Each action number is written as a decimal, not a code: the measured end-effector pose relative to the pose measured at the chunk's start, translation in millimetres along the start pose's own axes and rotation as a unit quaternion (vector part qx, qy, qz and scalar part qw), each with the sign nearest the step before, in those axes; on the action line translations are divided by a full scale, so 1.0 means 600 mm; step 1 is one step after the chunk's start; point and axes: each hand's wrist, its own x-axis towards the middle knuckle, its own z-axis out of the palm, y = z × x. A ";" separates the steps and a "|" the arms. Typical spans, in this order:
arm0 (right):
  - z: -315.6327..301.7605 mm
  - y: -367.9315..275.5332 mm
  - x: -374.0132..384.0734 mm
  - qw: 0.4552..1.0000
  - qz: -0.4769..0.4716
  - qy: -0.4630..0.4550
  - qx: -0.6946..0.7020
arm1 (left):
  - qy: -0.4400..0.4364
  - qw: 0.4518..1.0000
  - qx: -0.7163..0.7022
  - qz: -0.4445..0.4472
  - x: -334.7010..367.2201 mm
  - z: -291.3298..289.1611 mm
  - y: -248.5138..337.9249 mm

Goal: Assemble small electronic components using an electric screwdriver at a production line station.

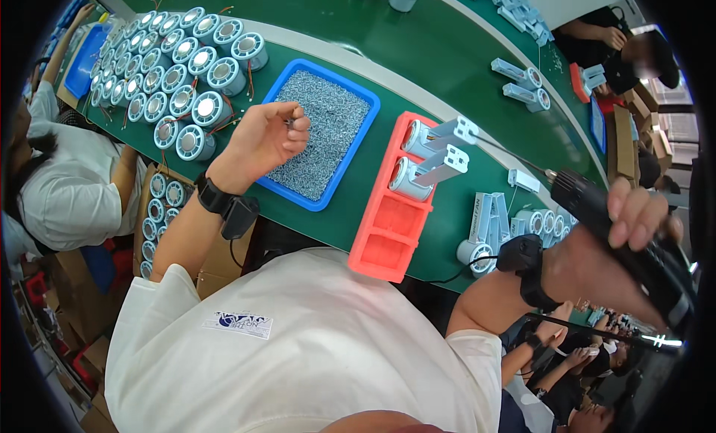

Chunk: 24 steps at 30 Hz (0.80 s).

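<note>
My left hand (270, 138) is over a blue tray (322, 203) full of small silver screws (325, 135). Its fingers are curled in, with a bit of grey metal, which looks like a screw, showing at the fingertips. My right hand (634, 231) grips a black electric screwdriver (597, 205), raised at the right; its long thin bit points left toward the fixture. Between the hands lies a red fixture (365, 239). Two white round motor housings (406, 178) with upright brackets (445, 164) sit in its far slots; the two near slots hold no part.
Many round white motor units (179, 75) with wires stand at the far left. Finished-looking bracketed parts (488, 220) lie right of the fixture. A curved green conveyor (447, 67) carries similar parts (526, 86). A co-worker in a white shirt (74, 176) sits at the left.
</note>
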 end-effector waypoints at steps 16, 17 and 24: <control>-0.030 0.049 -0.069 0.981 -0.066 0.181 0.017 | -0.129 0.991 -0.027 -0.013 0.038 0.075 -0.150; -0.029 0.049 -0.069 0.980 -0.067 0.187 0.011 | -0.122 0.992 -0.020 -0.010 0.041 0.085 -0.151; -0.047 0.023 -0.075 0.984 -0.055 0.168 -0.001 | -0.148 0.988 0.026 0.020 0.093 0.103 -0.168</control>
